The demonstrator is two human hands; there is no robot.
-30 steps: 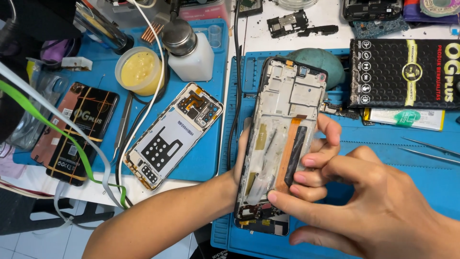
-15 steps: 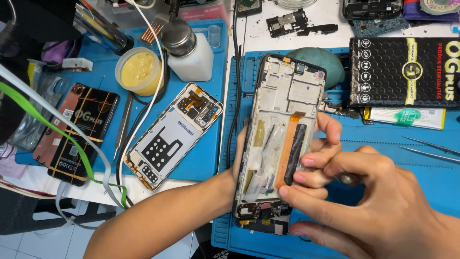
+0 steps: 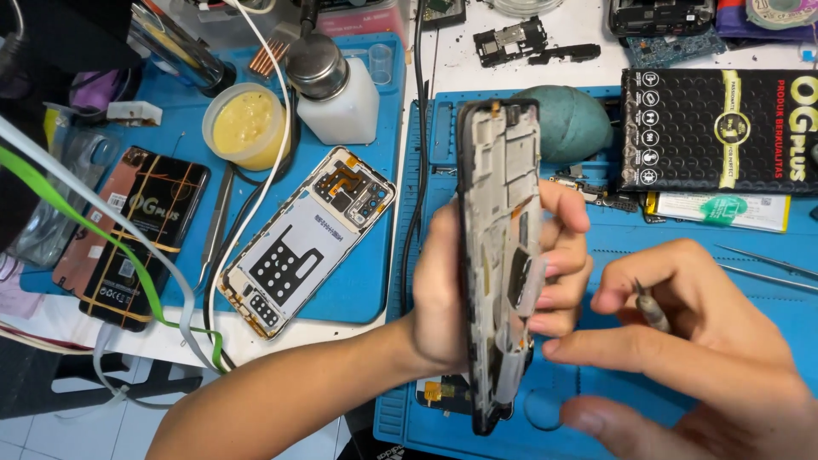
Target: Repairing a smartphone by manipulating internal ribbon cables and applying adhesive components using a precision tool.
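Where it lay flat, the phone frame [image 3: 498, 255] now stands tilted on edge.

Your bench is a white tabletop [image 3: 358, 328] laid with two blue work mats [image 3: 358, 281], one under your hands and one off to their left. Below the near edge, down and left of your forearm, you see a pale tiled floor [image 3: 51, 434] and the dark legs of a stool or stand [image 3: 128, 388]. Light falls evenly, with soft shadows.
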